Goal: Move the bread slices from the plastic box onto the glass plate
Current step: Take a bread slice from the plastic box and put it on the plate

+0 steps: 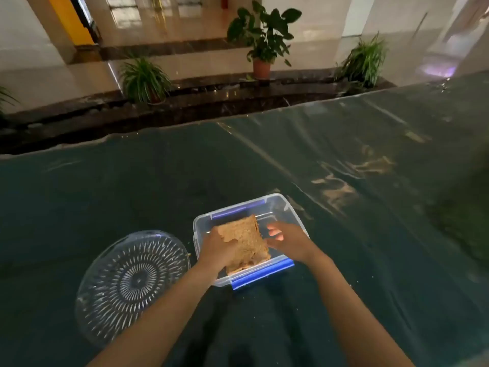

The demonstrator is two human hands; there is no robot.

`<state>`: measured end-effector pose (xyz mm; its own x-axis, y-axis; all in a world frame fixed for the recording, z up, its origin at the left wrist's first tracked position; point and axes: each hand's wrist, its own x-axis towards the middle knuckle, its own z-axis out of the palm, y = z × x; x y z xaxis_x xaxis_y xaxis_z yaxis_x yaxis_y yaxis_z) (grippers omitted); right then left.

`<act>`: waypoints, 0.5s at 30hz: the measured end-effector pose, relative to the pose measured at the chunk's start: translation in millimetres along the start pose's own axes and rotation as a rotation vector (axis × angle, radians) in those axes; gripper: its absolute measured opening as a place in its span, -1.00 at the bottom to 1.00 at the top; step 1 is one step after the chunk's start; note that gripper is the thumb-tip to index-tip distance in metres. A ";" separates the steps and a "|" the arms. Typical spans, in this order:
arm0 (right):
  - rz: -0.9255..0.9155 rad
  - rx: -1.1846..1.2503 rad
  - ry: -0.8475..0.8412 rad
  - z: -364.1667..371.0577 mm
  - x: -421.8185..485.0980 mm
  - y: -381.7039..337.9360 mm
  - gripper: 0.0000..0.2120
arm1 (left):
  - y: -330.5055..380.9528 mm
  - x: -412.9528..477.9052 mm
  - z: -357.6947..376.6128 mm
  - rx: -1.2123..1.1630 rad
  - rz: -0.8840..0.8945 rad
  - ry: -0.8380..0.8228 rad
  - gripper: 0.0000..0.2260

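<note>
A clear plastic box (280,205) with blue clips stands on the dark table in front of me. Brown bread slices (246,239) lie stacked inside it, the top one tilted up. My left hand (218,249) grips the left edge of the top slice. My right hand (288,241) hovers over the box just right of the bread, fingers spread, touching the slice's right edge at most lightly. A patterned glass plate (132,284) sits to the left of the box and holds nothing.
The table is covered by a dark green cloth under clear plastic sheeting (344,160). Beyond its far edge are a dark stone ledge and potted plants (262,35). A few crumbs lie near the box.
</note>
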<state>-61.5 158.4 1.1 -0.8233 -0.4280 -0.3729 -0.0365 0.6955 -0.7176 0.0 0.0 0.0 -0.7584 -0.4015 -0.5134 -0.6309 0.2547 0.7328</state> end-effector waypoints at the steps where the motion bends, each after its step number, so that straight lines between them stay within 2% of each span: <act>1: 0.024 -0.032 -0.006 3.2 7.1 2.0 -0.63 | -0.5 3.0 4.1 -0.001 -0.012 0.019 -0.55; 5: 0.061 -0.068 -0.062 15.8 25.3 2.3 -0.62 | -7.7 16.7 16.7 -0.022 -0.073 0.060 -0.44; 10: 0.110 -0.079 -0.082 28.2 44.6 0.2 -0.53 | -13.8 31.1 26.3 -0.055 -0.113 0.118 -0.46; 15: 0.157 -0.088 -0.039 36.1 56.2 -1.1 -0.60 | -17.2 38.4 31.1 -0.039 -0.137 0.179 -0.42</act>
<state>-87.3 112.7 -40.3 -0.8005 -0.3308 -0.4997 0.0402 0.8023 -0.5955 -23.4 7.6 -46.2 -0.6228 -0.5807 -0.5243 -0.7164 0.1540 0.6805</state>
